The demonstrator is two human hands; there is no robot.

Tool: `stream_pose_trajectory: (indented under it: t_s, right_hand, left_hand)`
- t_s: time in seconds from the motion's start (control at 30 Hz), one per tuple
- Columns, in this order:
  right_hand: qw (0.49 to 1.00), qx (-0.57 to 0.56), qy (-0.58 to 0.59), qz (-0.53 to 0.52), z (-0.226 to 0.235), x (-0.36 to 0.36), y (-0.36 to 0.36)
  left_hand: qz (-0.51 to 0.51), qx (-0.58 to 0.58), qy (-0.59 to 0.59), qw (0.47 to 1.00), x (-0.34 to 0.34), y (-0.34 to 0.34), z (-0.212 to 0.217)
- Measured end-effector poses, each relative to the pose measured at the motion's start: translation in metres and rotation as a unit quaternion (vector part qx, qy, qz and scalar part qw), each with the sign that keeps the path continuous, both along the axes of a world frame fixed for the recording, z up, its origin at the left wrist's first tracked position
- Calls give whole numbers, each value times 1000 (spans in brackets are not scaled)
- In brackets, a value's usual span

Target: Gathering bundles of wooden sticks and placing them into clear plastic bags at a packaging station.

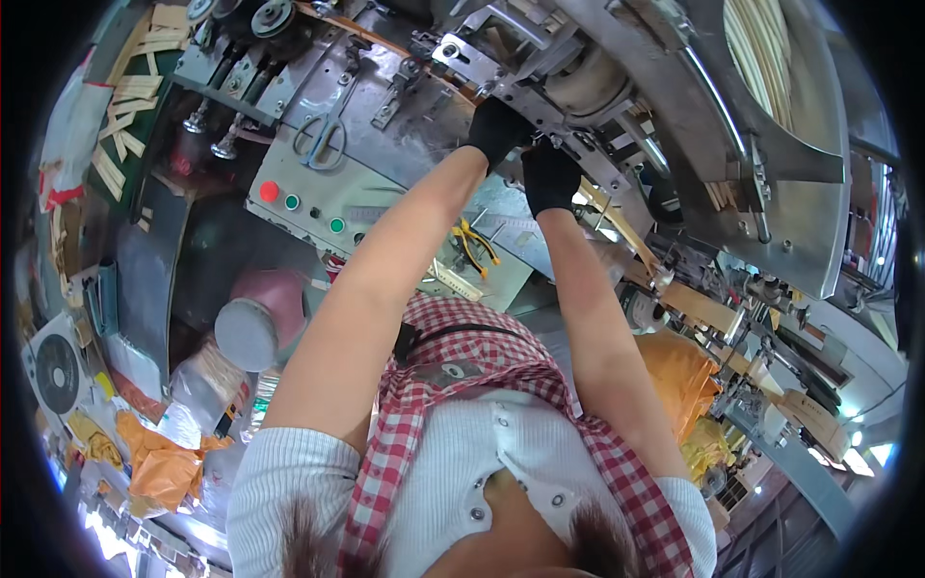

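Note:
Both hands wear black gloves and reach into a metal machine (pixel 578 87) at the top middle. My left hand (pixel 499 131) is up against the machine's metal bracket, beside a thin brown strip (pixel 385 40) that runs in from the upper left. Just right of it and slightly nearer, my right hand (pixel 552 180) is under the bracket's edge, close to a pale wooden strip (pixel 617 220). The dark gloves and the metal parts hide the fingers of both hands, so what they hold, if anything, does not show.
Scissors (pixel 321 140) with blue-grey handles lie left of my arms. Yellow-black pliers (pixel 474 249) rest between my forearms. A control panel (pixel 313 214) carries a red button (pixel 269 191) and green ones. Thin wooden pieces (pixel 120 135) pile up at far left; a stool (pixel 246 334) stands below.

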State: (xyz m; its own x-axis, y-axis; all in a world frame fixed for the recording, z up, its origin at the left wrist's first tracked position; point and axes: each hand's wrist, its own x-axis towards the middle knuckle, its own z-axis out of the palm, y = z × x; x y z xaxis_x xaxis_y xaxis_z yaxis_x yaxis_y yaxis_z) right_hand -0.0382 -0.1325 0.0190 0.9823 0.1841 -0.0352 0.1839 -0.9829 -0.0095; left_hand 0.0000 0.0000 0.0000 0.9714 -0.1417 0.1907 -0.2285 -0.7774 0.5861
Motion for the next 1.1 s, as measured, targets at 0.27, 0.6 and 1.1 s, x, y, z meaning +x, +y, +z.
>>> stream_pose_trajectory:
  t_s: [0.27,0.6,1.1]
  right_hand:
    - [999,-15,-27,24,-6,-16,-25]
    - [999,-2,44,-32,10,-17,-10]
    - [997,-38,59,-34,18,-21,-9]
  left_hand:
    - [3,-14,-54,998,-17,-18,-12]
    - [31,-228,-12,973,-19,-23,-20]
    - [96,-104,-55,988,-15,-11,-29]
